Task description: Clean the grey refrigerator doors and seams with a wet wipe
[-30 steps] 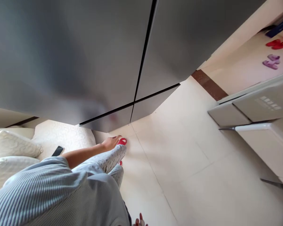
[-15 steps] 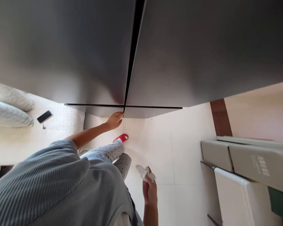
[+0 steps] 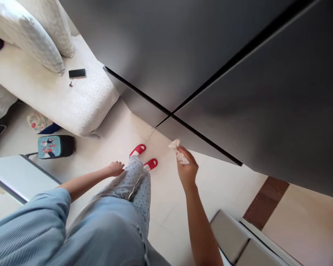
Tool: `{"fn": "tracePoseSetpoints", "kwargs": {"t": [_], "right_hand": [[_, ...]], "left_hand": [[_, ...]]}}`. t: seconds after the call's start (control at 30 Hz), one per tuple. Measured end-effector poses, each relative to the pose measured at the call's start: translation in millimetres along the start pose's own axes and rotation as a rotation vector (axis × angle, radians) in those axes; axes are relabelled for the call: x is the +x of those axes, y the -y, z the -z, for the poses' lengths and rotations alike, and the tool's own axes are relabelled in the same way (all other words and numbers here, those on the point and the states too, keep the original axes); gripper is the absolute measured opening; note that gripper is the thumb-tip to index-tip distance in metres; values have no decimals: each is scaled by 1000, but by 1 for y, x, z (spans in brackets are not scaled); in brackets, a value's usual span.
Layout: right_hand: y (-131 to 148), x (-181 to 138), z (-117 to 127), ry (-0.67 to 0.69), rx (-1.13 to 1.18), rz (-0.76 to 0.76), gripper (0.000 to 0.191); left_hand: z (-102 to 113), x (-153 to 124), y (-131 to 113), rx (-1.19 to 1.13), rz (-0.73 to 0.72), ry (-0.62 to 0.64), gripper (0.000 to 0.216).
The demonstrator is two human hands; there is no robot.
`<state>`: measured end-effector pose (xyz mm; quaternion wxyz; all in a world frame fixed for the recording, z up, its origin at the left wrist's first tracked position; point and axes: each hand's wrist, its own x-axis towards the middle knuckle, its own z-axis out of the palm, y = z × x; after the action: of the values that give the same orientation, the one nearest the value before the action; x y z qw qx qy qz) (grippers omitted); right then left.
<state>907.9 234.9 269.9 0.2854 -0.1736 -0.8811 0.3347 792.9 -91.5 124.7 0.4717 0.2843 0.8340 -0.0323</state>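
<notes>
Right hand (image 3: 187, 168) reached farther out since the earlier frame, now just below the dark doors (image 3: 238, 92), fingers pinching a crumpled tissue (image 3: 180, 152). Left hand (image 3: 115, 169), farther from the doors, empty, fingers loosely curled, beside the pajama leg (image 3: 140, 184).

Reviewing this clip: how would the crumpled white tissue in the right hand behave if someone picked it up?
The crumpled white tissue is probably very light and floppy: the right hand holds it as a loose wad with a soft end sticking out. It would likely tear easily, and its irregular shape seems unlikely to roll far.
</notes>
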Motion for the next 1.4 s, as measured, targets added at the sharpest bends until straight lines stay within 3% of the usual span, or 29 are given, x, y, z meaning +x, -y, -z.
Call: {"fn": "tracePoseSetpoints", "kwargs": {"t": [0.07, 0.17, 0.33, 0.5, 0.8, 1.1, 1.33, 1.4], "right_hand": [[-9, 21, -4, -76, -154, 219, 28], [-22, 46, -23, -213, -335, 367, 28], [-42, 73, -70, -359, -443, 264, 38], [-45, 89, -96, -446, -437, 150, 44], [-16, 102, -108, -336, -454, 111, 49], [-26, 107, -106, -250, -491, 43, 45], [-30, 117, -111, -310, -473, -28, 31], [-27, 114, -109, -385, -488, -19, 32]], "left_hand": [[-38, 0, -10, -50, 63, 67, 52], [-86, 4, -36, -104, 153, 126, 64], [-136, 8, -67, -123, 261, 124, 75], [-160, 6, -58, -165, 298, 160, 75], [-172, 6, -48, -161, 328, 210, 75], [-163, 3, -48, -154, 303, 179, 74], [-150, 5, -57, -115, 299, 178, 74], [-146, 6, -58, -107, 302, 188, 74]]}}
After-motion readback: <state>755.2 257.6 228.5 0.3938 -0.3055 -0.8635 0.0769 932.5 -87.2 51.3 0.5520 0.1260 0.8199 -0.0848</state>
